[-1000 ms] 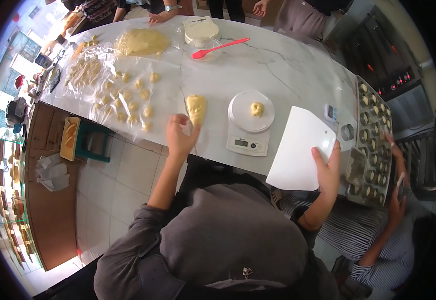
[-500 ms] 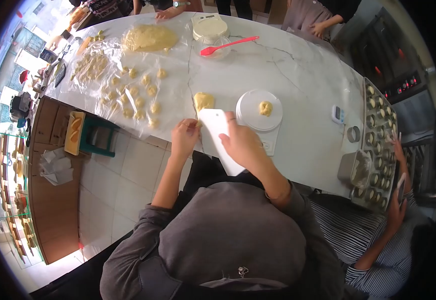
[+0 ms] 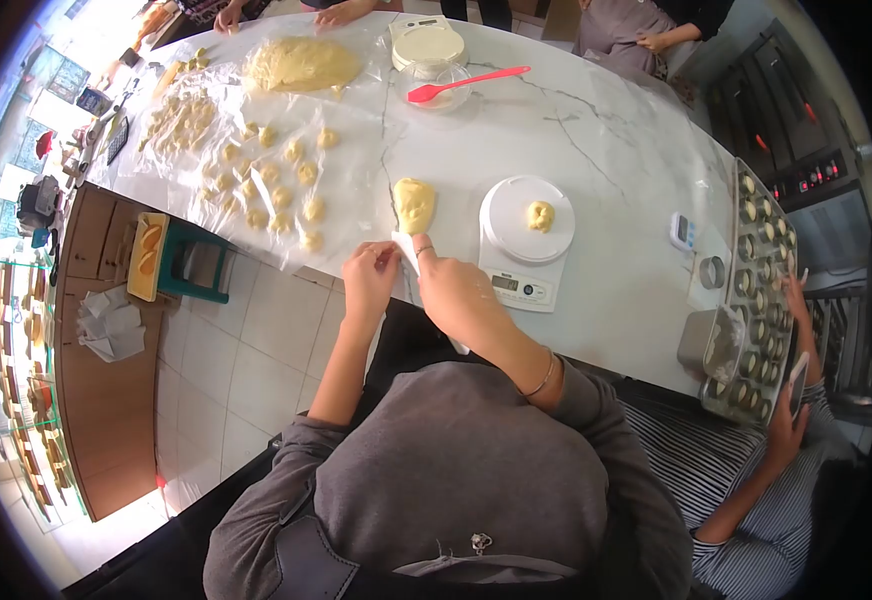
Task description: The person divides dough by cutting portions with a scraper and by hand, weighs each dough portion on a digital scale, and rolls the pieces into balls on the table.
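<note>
My right hand [image 3: 459, 292] is closed around a white plastic dough scraper [image 3: 405, 246], seen nearly edge-on and partly hidden by the hand. Its top end is at the lower edge of a yellow dough piece [image 3: 414, 203] on the table. My left hand [image 3: 370, 277] is just left of the scraper, fingertips pinched together; what they hold, if anything, is hidden. To the right, a small dough lump [image 3: 540, 216] rests on the round plate of a white kitchen scale [image 3: 522, 287].
Several dough balls [image 3: 281, 198] and a large dough mass [image 3: 303, 64] lie on plastic sheeting at left. Behind are a second scale [image 3: 426, 45] and a red spatula [image 3: 466, 82] on a bowl. A timer [image 3: 682, 231] and mould-filled tray [image 3: 746, 245] stand right, beside a co-worker's hand [image 3: 788, 425].
The scraper has turned from showing its broad face to nearly edge-on, and my right hand has moved left toward my left hand. The scale's display is now uncovered.
</note>
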